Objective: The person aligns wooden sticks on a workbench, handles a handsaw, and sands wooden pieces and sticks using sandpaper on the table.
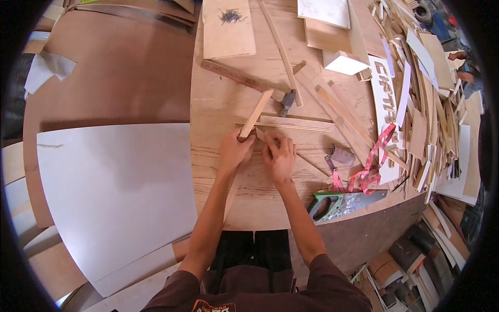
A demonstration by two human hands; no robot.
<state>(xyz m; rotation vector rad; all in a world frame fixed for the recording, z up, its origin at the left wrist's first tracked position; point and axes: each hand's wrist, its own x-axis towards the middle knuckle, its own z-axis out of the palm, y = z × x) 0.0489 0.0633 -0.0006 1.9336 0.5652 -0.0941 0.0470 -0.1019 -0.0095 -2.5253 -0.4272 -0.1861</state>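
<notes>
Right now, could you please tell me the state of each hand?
Left hand: closed around a wooden strip.
Right hand: partly curled; whether it grips anything cannot be told.

Woodworking shop: handsaw (358,203), hammer (287,102), piled offcuts (417,125).

On my feed, a saw (358,204) lies at the near edge of the bench (254,216), blade pointing right. Just beyond it I see a pink tape (382,139), partly across a lettered board (382,86). Scraps (417,132) heap farther right; leftward, a white sheet (117,203) overlaps a brown panel (125,67).
</notes>
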